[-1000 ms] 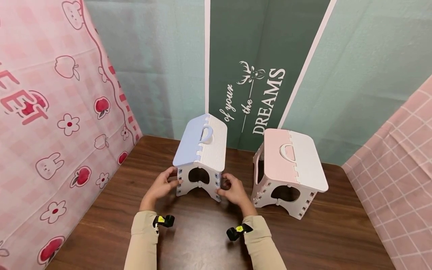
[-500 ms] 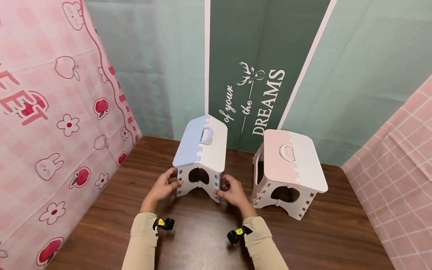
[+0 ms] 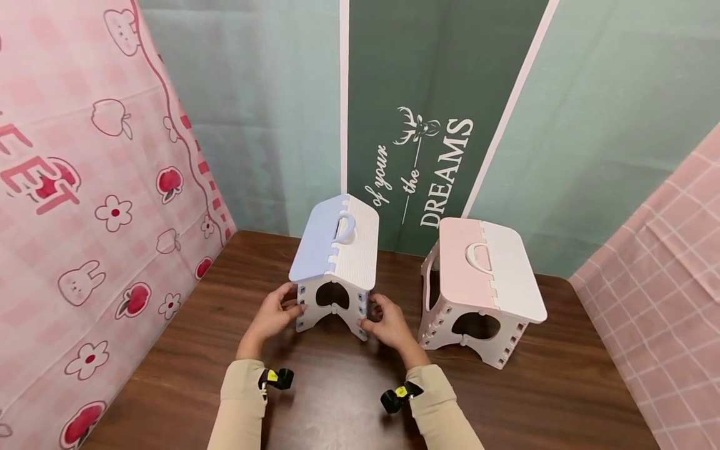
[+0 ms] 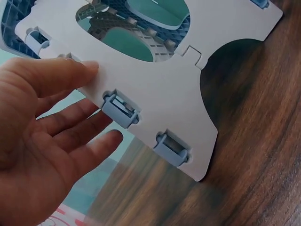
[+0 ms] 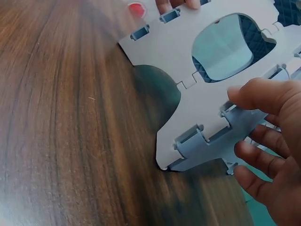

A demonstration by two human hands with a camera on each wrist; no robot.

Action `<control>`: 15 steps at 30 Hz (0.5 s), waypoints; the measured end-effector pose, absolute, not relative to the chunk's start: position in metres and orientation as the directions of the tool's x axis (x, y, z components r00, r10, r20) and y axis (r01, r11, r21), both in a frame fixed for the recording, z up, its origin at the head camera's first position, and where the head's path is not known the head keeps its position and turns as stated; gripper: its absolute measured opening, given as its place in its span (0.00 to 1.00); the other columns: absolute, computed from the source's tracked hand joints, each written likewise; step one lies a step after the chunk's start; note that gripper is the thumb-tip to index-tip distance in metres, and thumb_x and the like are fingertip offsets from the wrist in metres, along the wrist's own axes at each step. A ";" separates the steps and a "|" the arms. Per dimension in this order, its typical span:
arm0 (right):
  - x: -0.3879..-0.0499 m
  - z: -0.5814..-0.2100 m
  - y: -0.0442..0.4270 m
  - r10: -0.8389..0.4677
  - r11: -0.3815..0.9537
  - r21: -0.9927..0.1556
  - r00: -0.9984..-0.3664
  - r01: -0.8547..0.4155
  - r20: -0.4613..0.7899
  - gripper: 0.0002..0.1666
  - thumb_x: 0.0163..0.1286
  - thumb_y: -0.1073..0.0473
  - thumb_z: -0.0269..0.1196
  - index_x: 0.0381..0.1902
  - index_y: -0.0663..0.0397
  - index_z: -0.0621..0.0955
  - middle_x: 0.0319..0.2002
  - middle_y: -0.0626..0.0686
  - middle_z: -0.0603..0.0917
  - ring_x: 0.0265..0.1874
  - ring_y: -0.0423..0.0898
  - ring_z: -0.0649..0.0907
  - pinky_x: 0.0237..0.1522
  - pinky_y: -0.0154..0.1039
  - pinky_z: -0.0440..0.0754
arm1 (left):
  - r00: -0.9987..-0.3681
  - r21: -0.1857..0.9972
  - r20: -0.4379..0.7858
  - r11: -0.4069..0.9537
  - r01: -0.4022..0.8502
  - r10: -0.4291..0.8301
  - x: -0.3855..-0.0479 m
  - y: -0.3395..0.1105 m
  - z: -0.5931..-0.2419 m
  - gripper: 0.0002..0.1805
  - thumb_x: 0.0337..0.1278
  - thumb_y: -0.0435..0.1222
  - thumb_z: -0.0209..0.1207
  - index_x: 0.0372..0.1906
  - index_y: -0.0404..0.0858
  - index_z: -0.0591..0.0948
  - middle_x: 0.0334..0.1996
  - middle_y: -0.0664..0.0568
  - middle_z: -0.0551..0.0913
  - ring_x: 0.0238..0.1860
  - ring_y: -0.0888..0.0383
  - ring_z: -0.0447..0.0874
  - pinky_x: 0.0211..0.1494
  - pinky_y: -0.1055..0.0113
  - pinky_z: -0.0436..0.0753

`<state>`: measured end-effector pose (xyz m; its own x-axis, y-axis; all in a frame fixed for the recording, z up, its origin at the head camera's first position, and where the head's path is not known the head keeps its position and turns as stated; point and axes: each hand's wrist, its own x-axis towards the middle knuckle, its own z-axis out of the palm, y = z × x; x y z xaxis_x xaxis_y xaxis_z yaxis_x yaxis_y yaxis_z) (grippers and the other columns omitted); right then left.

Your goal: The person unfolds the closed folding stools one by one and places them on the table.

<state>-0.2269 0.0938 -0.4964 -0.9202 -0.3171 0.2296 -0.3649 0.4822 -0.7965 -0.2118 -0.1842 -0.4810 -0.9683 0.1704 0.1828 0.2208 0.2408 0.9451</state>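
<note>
A blue and white folding stool (image 3: 360, 250) stands unfolded and upright on the wooden table. It has a blue carry handle on its peaked top and an oval hole in its white end panel (image 4: 155, 89). My left hand (image 3: 274, 312) holds its left side, thumb on the front panel and fingers behind the edge. On the opposite side my right hand (image 3: 392, 322) grips the stool, its thumb (image 5: 254, 94) on the panel near the blue hinges. To the right, apart from both hands, a pink and white folding stool (image 3: 467, 269) stands unfolded.
The brown wooden table (image 3: 332, 400) spreads under both stools. A green cloth backdrop (image 3: 270, 125) with white lettering hangs behind. Patterned pink cloths hang at the left (image 3: 140, 250) and right (image 3: 664, 294). Each wrist carries a small black camera (image 3: 279, 379).
Both hands keep their hold on the blue and white stool. Everything sits slightly lower in the head view; otherwise the stools and hands have barely moved.
</note>
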 end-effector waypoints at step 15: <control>-0.220 -0.460 0.104 -0.287 0.591 -0.684 -0.904 -0.427 0.316 0.38 0.56 0.50 0.65 0.62 0.61 0.69 0.54 0.64 0.75 0.50 0.60 0.76 0.47 0.55 0.73 | -0.964 0.844 0.255 0.469 0.259 0.074 -0.194 -0.184 -0.438 0.36 0.46 0.35 0.68 0.63 0.35 0.67 0.54 0.40 0.73 0.53 0.44 0.71 0.51 0.45 0.71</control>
